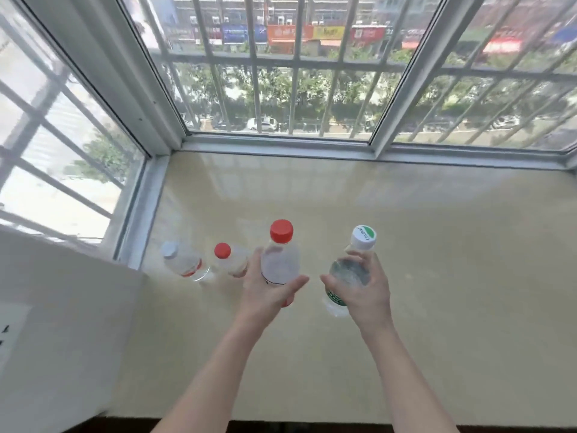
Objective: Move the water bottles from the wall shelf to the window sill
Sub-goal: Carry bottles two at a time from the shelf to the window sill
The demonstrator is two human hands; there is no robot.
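My left hand (265, 292) grips a clear water bottle with a red cap (280, 260), held upright over the cream window sill (437, 260). My right hand (365, 292) holds a second bottle with a white cap and green label (349, 270), also upright. To the left, two more bottles stand on the sill: one with a white cap and red label (182, 260) and a smaller one with a red cap (231, 259), just beside my left fingers. Whether the held bottles touch the sill is unclear.
The sill is wide, bounded by white window frames (281, 145) at the back and left, with metal bars outside. A white wall block (62, 307) juts in at the lower left. The sill's dark front edge (312, 428) runs along the bottom.
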